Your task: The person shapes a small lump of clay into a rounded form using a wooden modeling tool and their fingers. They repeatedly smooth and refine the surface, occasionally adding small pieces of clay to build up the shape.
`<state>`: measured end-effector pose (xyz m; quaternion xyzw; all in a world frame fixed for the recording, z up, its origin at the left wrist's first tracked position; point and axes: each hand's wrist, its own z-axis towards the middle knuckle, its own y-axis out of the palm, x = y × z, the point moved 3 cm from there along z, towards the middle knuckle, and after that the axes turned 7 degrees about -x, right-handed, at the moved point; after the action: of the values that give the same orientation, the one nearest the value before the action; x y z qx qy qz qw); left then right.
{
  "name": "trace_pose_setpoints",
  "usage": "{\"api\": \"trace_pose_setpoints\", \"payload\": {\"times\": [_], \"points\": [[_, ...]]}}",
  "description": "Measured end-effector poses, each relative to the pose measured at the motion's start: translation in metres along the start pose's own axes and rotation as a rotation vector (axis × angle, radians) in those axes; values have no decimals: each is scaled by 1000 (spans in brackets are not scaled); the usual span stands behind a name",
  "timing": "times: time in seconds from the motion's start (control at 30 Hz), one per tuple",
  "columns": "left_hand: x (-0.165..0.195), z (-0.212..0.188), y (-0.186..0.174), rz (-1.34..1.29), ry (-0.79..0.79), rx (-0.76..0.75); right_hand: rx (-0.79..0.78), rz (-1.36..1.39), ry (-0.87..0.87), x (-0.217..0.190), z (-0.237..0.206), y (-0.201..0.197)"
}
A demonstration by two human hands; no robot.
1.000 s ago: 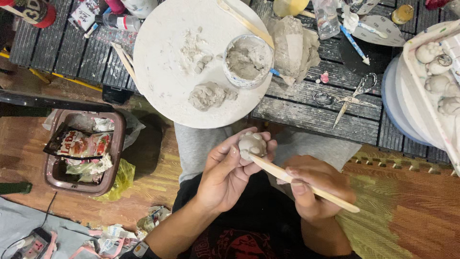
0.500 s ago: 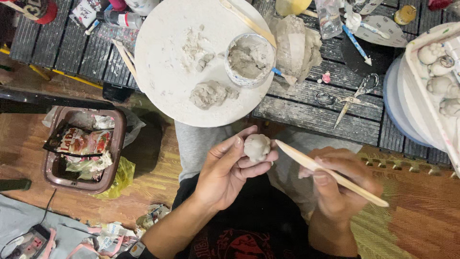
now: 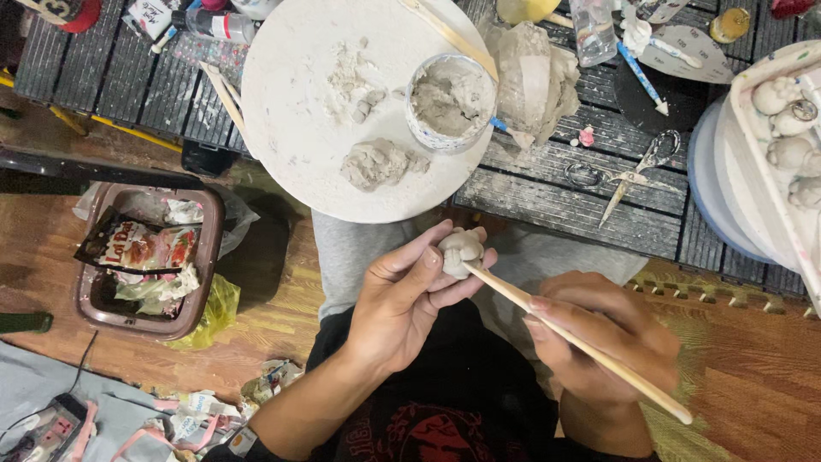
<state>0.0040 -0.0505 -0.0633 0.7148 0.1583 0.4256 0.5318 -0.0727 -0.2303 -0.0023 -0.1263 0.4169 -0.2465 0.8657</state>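
My left hand (image 3: 402,299) holds a small pale clay figure (image 3: 460,250) between thumb and fingertips, above my lap. My right hand (image 3: 599,338) grips a long wooden stick (image 3: 581,346), and its tip touches the right side of the figure. Ahead on the dark slatted table (image 3: 556,205) lies a round white board (image 3: 299,111) with a grey clay lump (image 3: 376,162), clay crumbs and a small tub of wet clay (image 3: 449,101).
A larger clay block in plastic (image 3: 534,81) sits beside the tub. Scissors (image 3: 633,175), a blue-handled tool (image 3: 641,79) and a tray of pale clay figures (image 3: 791,128) lie to the right. A brown bin of wrappers (image 3: 145,257) stands on the wooden floor at the left.
The stick had pulled away from the figure half a second ago; its tip now rests against the figure again. My left hand has turned the figure slightly.
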Motion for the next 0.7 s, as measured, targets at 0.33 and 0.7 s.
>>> {"api": "trace_pose_setpoints", "payload": {"times": [0.33,0.7], "points": [[-5,-2,-6,1,43,-23,84,88,28,2,-6,3],[-6,-3,-4,-42,20,-30,158,172,86,7,-16,2]]}}
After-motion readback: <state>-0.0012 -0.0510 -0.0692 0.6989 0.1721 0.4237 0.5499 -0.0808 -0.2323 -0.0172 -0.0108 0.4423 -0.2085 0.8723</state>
